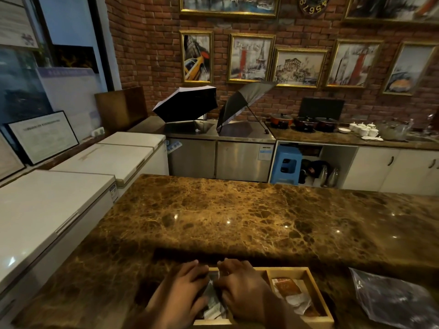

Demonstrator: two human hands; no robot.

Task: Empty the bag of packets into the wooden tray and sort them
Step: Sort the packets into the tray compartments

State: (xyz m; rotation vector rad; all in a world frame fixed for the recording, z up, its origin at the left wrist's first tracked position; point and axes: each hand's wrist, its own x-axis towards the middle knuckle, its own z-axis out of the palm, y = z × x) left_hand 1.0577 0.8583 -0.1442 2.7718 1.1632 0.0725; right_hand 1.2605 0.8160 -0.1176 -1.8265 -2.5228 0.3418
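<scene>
Head view: left hand (187, 284) and right hand (240, 281) both down in left compartment of wooden tray (316, 302), fingers spread flat over grey-white packets (213, 302); no clear pinch visible, grip hard to tell. Right of divider in tray: orange and white packets (292, 293) in a loose, overlapping pile. Right of tray, well apart: plastic bag (389, 302) lying flat on counter (237, 214), looks emptied. Risk: hands block view of left compartment, so mis-sorts likely; flimsy packets could slide over divider or crumple under pressing fingers.

Brick wall (152, 48), framed pictures (250, 58), marble counter (237, 214)
</scene>
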